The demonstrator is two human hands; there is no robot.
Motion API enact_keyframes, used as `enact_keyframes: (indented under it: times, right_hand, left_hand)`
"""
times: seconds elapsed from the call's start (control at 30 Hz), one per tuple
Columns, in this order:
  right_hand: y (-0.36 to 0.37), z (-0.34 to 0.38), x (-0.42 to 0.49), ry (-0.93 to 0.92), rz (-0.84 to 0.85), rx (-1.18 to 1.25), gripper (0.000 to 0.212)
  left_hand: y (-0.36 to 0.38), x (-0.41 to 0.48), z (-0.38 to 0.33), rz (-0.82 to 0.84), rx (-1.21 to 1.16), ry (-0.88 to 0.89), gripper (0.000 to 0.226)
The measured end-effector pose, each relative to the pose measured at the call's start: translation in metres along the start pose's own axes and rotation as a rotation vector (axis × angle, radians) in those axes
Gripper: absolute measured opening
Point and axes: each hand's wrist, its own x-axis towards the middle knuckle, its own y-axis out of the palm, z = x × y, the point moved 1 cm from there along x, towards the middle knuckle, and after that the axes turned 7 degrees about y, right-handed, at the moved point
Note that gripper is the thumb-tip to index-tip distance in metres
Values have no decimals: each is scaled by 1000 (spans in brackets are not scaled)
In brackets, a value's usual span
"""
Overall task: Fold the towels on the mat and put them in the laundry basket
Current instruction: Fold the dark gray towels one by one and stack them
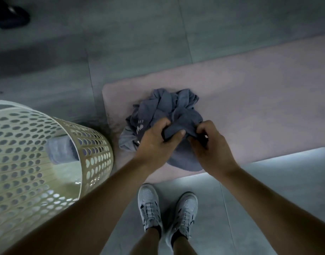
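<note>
While both hands grip a bunched fold of it, the grey towel heap (163, 115) lies crumpled at the near left end of the pink mat (250, 92).
The left hand (154, 142) and right hand (211, 146) each pinch the top towel, so the step is probably separating one to fold. It needs lifting free of the tangle, which may drag along. The laundry basket (95, 140) stands just left, with a folded towel (58, 150) inside, and the shoes (148, 205) are near the mat's edge.
</note>
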Motion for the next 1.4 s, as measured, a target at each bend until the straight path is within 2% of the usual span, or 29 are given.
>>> enact_keyframes:
  times: [0.1,0.2,0.37,0.5,0.63,0.77,0.87,1.03,1.23,1.4]
  right_hand:
    - [-36,26,-18,-12,-14,80,47]
    - [-78,32,-27,-36,-16,41,59]
    - [-166,22,-42,-64,-54,110,53]
    - [-244,-1,-49,-81,-17,224,50]
    - [-323,-45,-50,-93,7,222,42]
    - [-397,-101,-39,-85,61,120,35]
    - [-447,-139,-24,-50,78,141,30]
    - [-520,-194,7,-65,84,40,35]
    - [-601,-269,62,-19,135,13,26]
    - [-672,-325,113,-19,113,13,26]
  left_hand:
    - [5,-6,-48,-33,-58,-3,26]
    - [22,-4,-91,-42,-98,12,27]
    - [82,5,-161,6,-168,69,23]
    - [154,12,-212,17,-181,84,21]
    - [239,18,-257,-20,-141,40,22]
    - [318,29,-295,-84,-236,-8,20]
    - [375,46,-317,-107,-267,-3,27]
    - [461,88,-345,-88,-282,-35,20]
    - [563,155,-364,-59,-211,-79,17]
    - [641,219,-387,-36,-193,-31,17]
